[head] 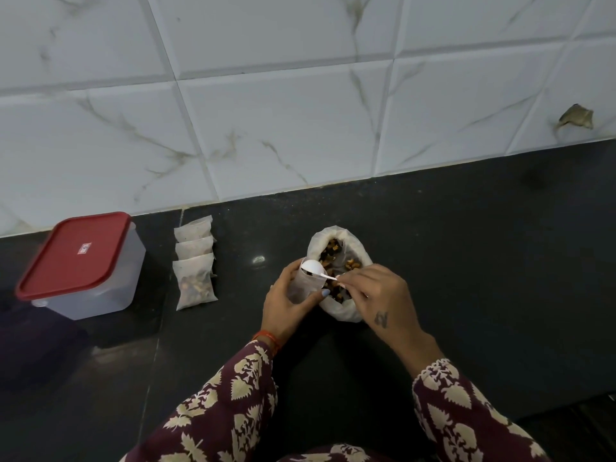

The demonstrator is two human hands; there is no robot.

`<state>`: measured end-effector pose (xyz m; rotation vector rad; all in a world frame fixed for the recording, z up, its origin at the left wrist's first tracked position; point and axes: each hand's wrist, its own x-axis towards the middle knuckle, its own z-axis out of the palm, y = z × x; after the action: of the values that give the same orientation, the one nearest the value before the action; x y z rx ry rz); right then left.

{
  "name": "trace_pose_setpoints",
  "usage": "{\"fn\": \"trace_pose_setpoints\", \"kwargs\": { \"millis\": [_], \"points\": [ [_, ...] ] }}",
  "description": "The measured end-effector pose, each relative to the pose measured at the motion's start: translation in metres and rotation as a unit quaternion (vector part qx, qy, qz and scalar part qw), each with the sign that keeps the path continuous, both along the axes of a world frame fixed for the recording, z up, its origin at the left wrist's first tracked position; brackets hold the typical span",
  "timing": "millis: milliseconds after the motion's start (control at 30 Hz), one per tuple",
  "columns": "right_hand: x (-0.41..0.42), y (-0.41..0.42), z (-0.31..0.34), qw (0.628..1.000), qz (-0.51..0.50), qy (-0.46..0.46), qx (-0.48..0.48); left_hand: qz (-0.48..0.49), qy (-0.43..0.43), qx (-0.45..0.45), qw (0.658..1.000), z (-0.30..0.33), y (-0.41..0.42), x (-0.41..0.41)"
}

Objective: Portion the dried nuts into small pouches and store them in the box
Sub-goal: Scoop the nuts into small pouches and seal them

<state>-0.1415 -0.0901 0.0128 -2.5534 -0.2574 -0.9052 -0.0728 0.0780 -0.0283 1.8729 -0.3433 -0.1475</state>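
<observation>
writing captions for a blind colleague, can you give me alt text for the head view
A person's left hand holds a small pouch open while the right hand tips a white plastic spoon into it, over an open bag of dried nuts. To the left lie filled pouches and a red-lidded plastic box.

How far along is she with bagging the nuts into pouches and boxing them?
Done: a row of filled pouches lies on the counter. In hand: the left hand holds a pouch while the right hand tips a white spoon into it. Left: nuts remain in the big bag, and the box is lidded.
</observation>
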Motion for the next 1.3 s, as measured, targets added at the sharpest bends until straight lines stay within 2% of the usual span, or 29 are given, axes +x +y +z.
{"fn": "trace_pose_setpoints", "kwargs": {
  "millis": [233, 367, 433, 500, 567, 633, 800, 967, 1300],
  "points": [
    [0.002, -0.003, 0.000, 0.997, -0.025, 0.032, 0.071, -0.006, -0.001, -0.014, 1.000, -0.002, 0.002, 0.000],
    [0.001, -0.005, 0.009, 0.974, -0.059, 0.052, 0.213, 0.001, -0.006, -0.009, 1.000, -0.002, 0.002, 0.001],
    [0.001, -0.008, 0.011, 0.962, -0.052, 0.091, 0.251, 0.003, -0.004, -0.005, 1.000, -0.002, 0.003, 0.001],
    [0.000, -0.007, 0.008, 0.971, -0.033, 0.126, 0.202, -0.002, -0.007, 0.000, 1.000, -0.004, 0.003, 0.002],
    [0.000, -0.004, 0.004, 0.985, -0.039, 0.082, 0.147, -0.005, -0.010, 0.007, 1.000, -0.006, 0.002, 0.002],
    [0.001, -0.003, 0.002, 0.990, -0.043, 0.034, 0.132, 0.004, -0.009, 0.005, 1.000, -0.006, 0.001, 0.002],
    [0.004, -0.004, -0.003, 0.997, -0.026, 0.045, 0.064, -0.003, -0.012, 0.004, 1.000, -0.004, 0.002, 0.002],
    [0.004, -0.004, -0.003, 0.997, -0.032, 0.015, 0.074, 0.001, -0.009, 0.007, 1.000, -0.006, 0.003, 0.002],
    [0.004, -0.003, -0.006, 0.994, -0.029, 0.035, 0.096, 0.011, 0.007, 0.003, 1.000, -0.011, 0.003, 0.003]
  ]
}}
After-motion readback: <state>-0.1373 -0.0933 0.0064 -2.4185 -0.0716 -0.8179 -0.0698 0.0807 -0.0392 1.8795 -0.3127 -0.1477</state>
